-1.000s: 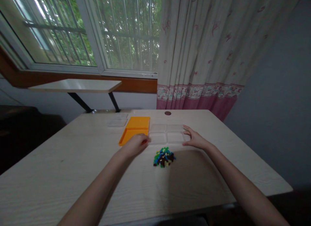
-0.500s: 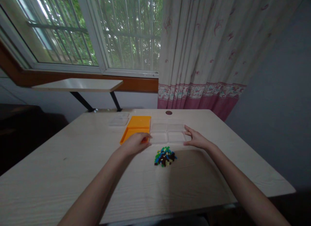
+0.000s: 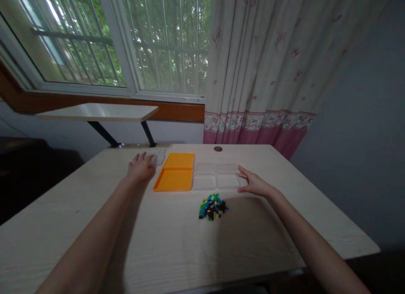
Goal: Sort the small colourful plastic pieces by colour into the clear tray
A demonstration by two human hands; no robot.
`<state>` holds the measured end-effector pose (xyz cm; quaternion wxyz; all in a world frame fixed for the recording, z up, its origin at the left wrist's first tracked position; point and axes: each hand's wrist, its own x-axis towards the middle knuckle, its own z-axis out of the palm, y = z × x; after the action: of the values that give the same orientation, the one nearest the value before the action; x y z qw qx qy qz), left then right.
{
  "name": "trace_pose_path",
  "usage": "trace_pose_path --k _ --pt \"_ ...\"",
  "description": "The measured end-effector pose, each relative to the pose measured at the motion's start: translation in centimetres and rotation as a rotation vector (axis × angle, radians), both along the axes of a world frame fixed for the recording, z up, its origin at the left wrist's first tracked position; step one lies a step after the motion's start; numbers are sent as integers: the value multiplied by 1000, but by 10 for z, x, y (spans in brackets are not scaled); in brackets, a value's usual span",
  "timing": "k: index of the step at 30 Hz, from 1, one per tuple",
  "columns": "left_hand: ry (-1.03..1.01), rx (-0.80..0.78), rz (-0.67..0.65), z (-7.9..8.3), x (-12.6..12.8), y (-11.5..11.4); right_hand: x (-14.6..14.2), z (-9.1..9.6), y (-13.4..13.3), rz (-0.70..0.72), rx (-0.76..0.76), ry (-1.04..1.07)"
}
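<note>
My left hand (image 3: 141, 166) is stretched to the far left of the table, its fingers spread and bent at the edge of a clear plastic box (image 3: 160, 155). Part of that box is hidden behind the fingers. My right hand (image 3: 255, 183) rests at the right edge of a clear two-compartment plastic box (image 3: 204, 182) with a raised lid, thumb and fingers wide apart and touching its side. Between the two boxes lies an opened orange case (image 3: 173, 181). In front of the clear box is a heap of small building bricks (image 3: 212, 207) in green, blue, dark brown and cream.
A pale wooden table (image 3: 171, 247) bears everything. At its back left stands a raised shelf (image 3: 104, 111) on black legs. A round cable hole (image 3: 218, 149) is near the back edge. Behind are a barred window and a patterned curtain (image 3: 253, 74).
My left hand has moved left from the orange case and two-compartment box to the far-left clear box. My right hand has stayed at the box's right edge. The view has shifted slightly.
</note>
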<state>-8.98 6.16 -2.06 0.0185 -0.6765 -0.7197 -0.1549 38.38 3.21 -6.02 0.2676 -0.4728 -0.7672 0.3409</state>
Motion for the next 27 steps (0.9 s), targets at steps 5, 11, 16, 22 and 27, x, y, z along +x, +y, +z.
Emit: trace_pose_path --k 5,11,16,22,27 --pt "15 23 -101 -1 -23 -15 2 5 -4 16 -18 13" --pt "-88 -89 -146 -3 -57 -32 7 11 -4 -26 -33 57" --pt "-499 -25 -27 18 -51 -51 0 30 -5 -122 169 226" --pt "-1224 -66 -421 59 47 -67 -43 54 -29 -130 305 478" --pt "-946 -181 -700 69 140 -86 -80 53 -60 198 177 503"
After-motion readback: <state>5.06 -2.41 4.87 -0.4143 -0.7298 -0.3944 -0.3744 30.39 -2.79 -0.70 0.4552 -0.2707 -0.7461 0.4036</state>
